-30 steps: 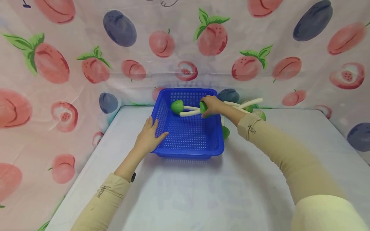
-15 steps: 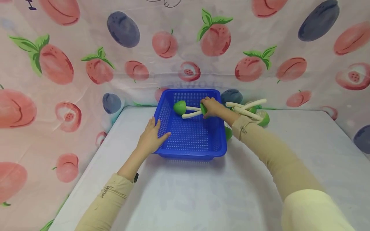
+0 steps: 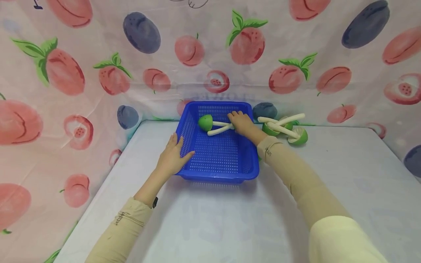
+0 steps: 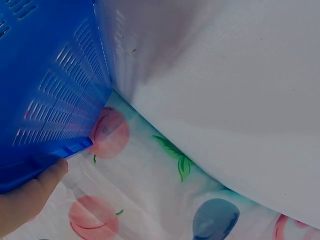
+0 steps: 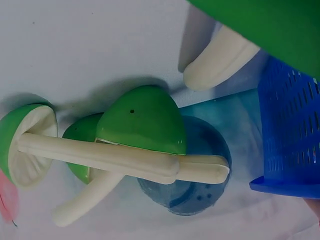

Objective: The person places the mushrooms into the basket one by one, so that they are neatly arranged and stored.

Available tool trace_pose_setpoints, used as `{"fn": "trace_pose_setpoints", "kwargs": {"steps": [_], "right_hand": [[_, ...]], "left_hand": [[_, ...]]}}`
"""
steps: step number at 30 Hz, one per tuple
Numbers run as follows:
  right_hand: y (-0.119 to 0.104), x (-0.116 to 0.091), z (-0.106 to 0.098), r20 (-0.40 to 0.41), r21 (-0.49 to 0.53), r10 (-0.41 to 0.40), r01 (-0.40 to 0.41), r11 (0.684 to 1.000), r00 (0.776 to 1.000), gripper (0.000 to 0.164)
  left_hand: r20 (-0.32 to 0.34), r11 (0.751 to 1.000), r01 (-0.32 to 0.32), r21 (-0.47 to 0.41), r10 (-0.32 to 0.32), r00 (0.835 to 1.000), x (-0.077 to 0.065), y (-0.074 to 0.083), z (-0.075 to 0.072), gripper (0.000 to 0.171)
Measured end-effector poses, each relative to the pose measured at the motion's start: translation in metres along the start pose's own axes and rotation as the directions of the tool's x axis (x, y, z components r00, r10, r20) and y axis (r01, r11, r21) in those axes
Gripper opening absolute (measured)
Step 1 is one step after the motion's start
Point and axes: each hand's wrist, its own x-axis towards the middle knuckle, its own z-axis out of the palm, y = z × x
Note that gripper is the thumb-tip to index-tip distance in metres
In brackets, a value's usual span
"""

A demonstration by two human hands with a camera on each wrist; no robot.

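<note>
A toy mushroom with a green cap and pale stem [image 3: 206,122] lies in the blue basket [image 3: 215,174], near its back left. Beside its stem is the stem of a second mushroom [image 3: 218,130]; my right hand [image 3: 241,123] curls over that one's capped end, hiding the cap. On the basket's left rim rests my left hand [image 3: 171,155], fingers extended and thumb spread inward. One finger [image 4: 52,175] shows along the rim in the left wrist view. Little of my right hand enters the right wrist view, where a large green cap [image 5: 280,30] fills the upper corner.
Several more green-capped mushrooms [image 3: 283,128] lie crossed in a pile right of the basket. Another mushroom stands close against the basket's right side, mostly hidden by my arm. A fruit-printed cloth [image 3: 194,86] hangs behind the white table [image 3: 210,223].
The right hand has shifted slightly left and down over the second mushroom, and its cap has gone out of sight. The right forearm has swung left, uncovering the pile. The left hand stays on the rim.
</note>
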Motion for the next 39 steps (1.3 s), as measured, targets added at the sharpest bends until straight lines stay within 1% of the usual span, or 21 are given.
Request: {"fn": "trace_pose_setpoints", "kwargs": {"steps": [5,7,11,17,19,22,25,28,31,34,37,39], "right_hand": [[0.0029,0.0007,0.002,-0.03,-0.001,0.05,-0.05,0.999,0.998,0.059],[0.0039,0.0007,0.0022,-0.034,0.018,0.067,-0.066,0.998,0.997,0.058],[0.0032,0.0012,0.0014,-0.045,0.038,0.062,-0.06,0.997,0.997,0.055],[0.001,0.003,0.003,-0.117,0.005,0.072,-0.072,0.997,0.991,0.052],[0.0001,0.0032,0.003,-0.105,-0.019,0.068,-0.071,0.997,0.992,0.053],[-0.0013,0.0037,0.0024,-0.058,-0.027,0.071,-0.073,0.997,0.996,0.056],[-0.0021,0.004,0.0015,-0.001,0.01,0.069,-0.069,0.998,0.998,0.06],[-0.0022,0.0036,0.0007,0.029,0.063,0.052,-0.053,0.997,0.998,0.06],[-0.0026,0.0019,0.0,0.03,0.082,0.024,-0.027,0.996,0.999,0.053],[-0.0034,0.0006,-0.0006,0.031,0.071,0.023,-0.025,0.997,0.999,0.05],[-0.0023,0.0001,-0.0004,0.015,0.102,0.032,-0.033,0.994,0.999,0.055],[-0.0003,-0.0011,-0.0003,-0.001,0.139,0.018,-0.018,0.99,1.0,0.06]], "left_hand": [[0.008,1.0,-0.009,0.001,0.009,1.0,0.0011,0.0021,0.0002,0.079],[0.009,1.0,-0.01,0.003,0.01,1.0,0.0017,0.0023,0.0005,0.079],[0.0,1.0,-0.005,0.001,0.005,1.0,0.0021,0.0017,0.0,0.079],[0.0,1.0,-0.005,0.007,0.005,1.0,0.0013,0.0007,-0.001,0.079],[-0.003,1.0,-0.004,0.006,0.004,1.0,0.0008,0.0005,-0.0014,0.079],[-0.003,1.0,-0.002,0.009,0.002,1.0,-0.0003,0.0006,-0.0017,0.079],[0.006,1.0,0.002,0.008,-0.002,1.0,-0.0015,0.0009,-0.002,0.079],[0.01,1.0,0.005,0.008,-0.005,1.0,-0.002,0.0005,-0.0024,0.079],[0.008,1.0,0.006,0.016,-0.006,1.0,-0.002,-0.0003,-0.0028,0.079],[0.009,1.0,0.008,0.021,-0.008,1.0,-0.0015,-0.001,-0.0023,0.08],[0.008,1.0,0.006,0.016,-0.007,1.0,-0.001,-0.001,-0.0014,0.079],[0.003,1.0,0.003,0.007,-0.003,1.0,-0.0005,-0.0008,-0.0004,0.079]]}}
